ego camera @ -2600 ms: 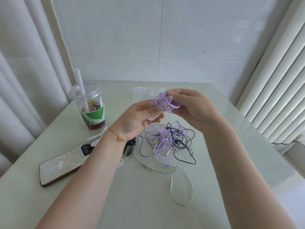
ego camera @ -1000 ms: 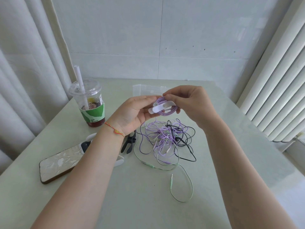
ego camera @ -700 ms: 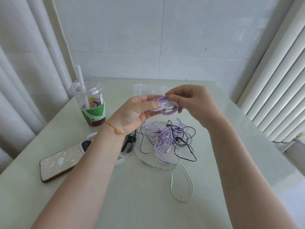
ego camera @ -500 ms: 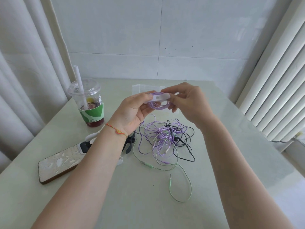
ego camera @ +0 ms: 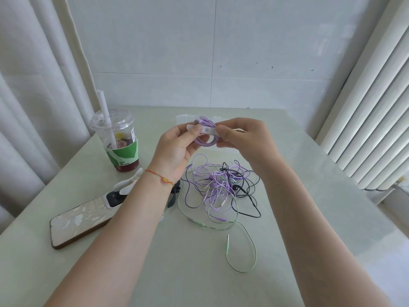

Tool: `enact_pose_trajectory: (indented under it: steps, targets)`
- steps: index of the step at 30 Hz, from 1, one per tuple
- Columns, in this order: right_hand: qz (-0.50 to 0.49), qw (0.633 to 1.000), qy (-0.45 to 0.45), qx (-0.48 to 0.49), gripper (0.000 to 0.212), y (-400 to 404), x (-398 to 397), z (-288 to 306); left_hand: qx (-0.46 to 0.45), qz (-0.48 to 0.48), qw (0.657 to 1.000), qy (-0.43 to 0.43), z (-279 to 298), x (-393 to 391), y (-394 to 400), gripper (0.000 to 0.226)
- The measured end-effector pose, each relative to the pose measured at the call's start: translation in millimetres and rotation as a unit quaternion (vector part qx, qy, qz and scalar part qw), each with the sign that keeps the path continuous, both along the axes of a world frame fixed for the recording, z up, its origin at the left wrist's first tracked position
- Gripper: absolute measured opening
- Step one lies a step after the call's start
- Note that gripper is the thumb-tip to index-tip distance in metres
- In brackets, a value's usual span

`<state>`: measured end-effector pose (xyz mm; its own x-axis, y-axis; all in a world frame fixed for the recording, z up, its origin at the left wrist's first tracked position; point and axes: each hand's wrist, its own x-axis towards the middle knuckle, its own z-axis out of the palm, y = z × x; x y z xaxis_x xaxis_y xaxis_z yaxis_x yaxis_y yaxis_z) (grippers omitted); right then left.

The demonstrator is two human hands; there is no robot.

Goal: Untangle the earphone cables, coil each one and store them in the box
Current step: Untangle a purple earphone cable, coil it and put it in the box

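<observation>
A small coil of purple earphone cable [ego camera: 204, 141] is held up above the table, with a white strap [ego camera: 204, 130] wrapped across it. My left hand [ego camera: 177, 149] pinches the strap's left end with thumb and fingers. My right hand [ego camera: 245, 138] pinches the strap's right end and the coil. Below them lies a tangle [ego camera: 221, 187] of purple, black and pale green earphone cables; a green cable [ego camera: 243, 251] with its plug trails toward me. A clear plastic box [ego camera: 183, 119] stands behind the hands, mostly hidden by them.
A plastic cup [ego camera: 120, 140] of red drink with a straw stands at the left. A phone [ego camera: 81, 220] lies face down near the left edge, with white straps [ego camera: 128, 185] and a black strap [ego camera: 173, 196] beside it. A radiator [ego camera: 371, 120] runs along the right.
Both hands have lifted the purple coil a little higher and farther from me, turned it, and drawn the white strap flat across its front.
</observation>
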<state>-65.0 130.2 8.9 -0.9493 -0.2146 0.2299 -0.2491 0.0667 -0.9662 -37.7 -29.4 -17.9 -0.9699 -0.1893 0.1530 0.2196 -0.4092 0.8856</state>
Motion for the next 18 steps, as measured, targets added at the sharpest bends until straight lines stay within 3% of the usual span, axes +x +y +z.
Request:
enact_pose_trajectory:
  steps: [5,8,14,18]
  targets:
    - [-0.002,0.999,-0.006,-0.032,0.007,-2.9,1.7,0.5,0.026,-0.008,1.000,0.007,0.8,0.6,2.7,0.015]
    - [0.031,0.999,-0.004,0.000,0.001,-1.1,3.0,1.5,0.025,-0.015,1.000,-0.005,1.6,1.8,1.4,0.011]
    - [0.049,0.997,0.031,0.051,0.022,-0.3,2.5,-0.4,0.006,-0.086,0.995,-0.041,0.1,4.2,-0.2,0.014]
    - [0.034,0.991,0.052,0.121,0.015,1.1,1.9,1.1,0.003,-0.087,0.996,-0.035,0.7,5.0,2.8,0.026]
